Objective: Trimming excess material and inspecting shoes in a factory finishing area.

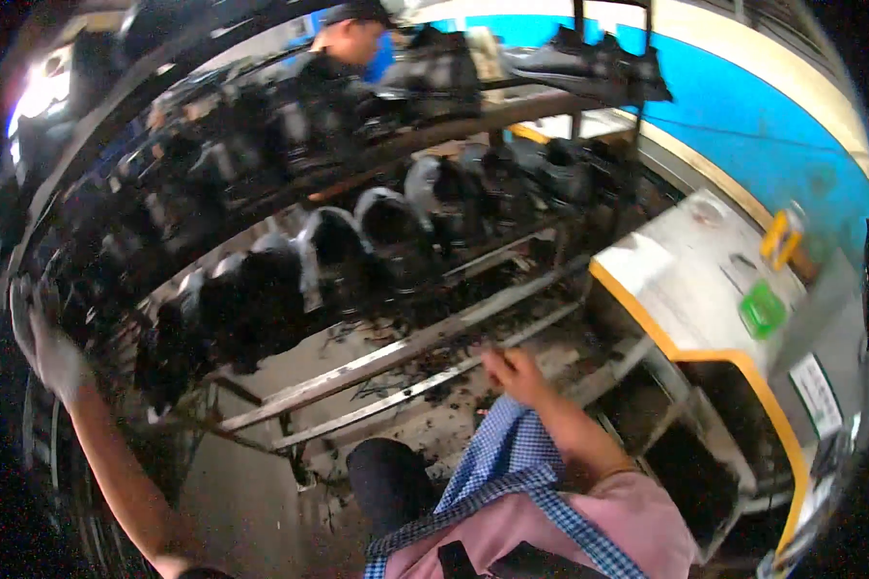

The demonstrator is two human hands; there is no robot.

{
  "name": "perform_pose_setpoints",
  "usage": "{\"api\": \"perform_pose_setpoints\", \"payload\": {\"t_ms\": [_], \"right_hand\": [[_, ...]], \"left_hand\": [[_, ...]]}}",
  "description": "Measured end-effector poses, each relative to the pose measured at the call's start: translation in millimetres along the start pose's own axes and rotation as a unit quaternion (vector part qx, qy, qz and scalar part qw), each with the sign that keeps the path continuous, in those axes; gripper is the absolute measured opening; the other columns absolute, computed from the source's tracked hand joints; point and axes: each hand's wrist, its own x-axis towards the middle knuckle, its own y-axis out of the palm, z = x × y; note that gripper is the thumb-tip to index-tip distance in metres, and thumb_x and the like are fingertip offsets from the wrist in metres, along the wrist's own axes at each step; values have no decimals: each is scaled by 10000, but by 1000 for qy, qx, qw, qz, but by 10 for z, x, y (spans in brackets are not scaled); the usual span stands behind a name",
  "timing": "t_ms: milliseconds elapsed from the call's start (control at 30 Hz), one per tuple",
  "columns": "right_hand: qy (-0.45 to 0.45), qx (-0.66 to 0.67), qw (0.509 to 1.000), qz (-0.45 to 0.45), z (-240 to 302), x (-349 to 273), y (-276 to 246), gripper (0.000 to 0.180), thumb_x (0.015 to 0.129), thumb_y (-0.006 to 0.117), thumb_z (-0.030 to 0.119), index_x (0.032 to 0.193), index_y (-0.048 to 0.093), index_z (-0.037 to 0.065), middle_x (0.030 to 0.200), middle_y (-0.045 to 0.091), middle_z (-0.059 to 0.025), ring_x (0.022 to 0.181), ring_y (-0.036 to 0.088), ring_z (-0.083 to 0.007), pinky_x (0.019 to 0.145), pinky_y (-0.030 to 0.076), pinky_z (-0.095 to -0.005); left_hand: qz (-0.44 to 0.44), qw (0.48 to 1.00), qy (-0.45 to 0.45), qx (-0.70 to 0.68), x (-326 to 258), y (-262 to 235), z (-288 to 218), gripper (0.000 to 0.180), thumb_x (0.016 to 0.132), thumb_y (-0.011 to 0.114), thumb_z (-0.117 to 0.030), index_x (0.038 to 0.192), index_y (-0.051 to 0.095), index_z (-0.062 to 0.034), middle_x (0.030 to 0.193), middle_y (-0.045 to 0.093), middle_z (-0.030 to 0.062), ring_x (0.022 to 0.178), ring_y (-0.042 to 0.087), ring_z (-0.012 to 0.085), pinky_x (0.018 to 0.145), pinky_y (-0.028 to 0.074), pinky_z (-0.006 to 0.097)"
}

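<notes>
Right grip (516, 374) loosely closed, left grip (52, 349) unclear, near black shoes (396, 249), white lettered label (817, 395)

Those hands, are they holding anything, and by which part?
The left hand, by the shoe rack, is too blurred to tell; the right hand shows nothing held.

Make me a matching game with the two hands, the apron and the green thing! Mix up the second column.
1. Left hand
2. Right hand
3. Apron
4. Green container

A. On the white tabletop
B. Close by the blue-and-white checked cloth
C. Blue and white checks
D. At the left end of the shoe rack

Pairs: 1-D, 2-B, 3-C, 4-A
</notes>
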Motion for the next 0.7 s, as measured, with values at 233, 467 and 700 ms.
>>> {"api": "perform_pose_setpoints", "payload": {"t_ms": [233,467,700], "right_hand": [[-280,-9,891,-358,1369,536,-1145,347,963,372,333,812,552,78,615,477,11,448,378,-36,386,260,-187],[-291,-173,770,-540,2218,1500,-2720,578,734,721,335,1145,535,-26,1002,598,-113,866,561,-180,785,434,-274],[-186,-148,848,-473,2476,1906,-3028,1164,553,829,358,1363,123,-88,1120,531,-236,838,603,-241,600,490,-279]], "left_hand": [[344,914,153,151,-2096,-384,33,214,804,550,-169,973,574,-40,957,569,78,778,535,180,622,428,331],[301,896,-326,-30,-3442,-358,325,189,832,545,-23,1020,555,-22,920,587,51,807,565,145,743,473,277],[239,859,-453,-19,-3806,-576,340,289,835,571,-95,1104,535,3,1091,576,90,1012,520,181,913,398,317]]}}
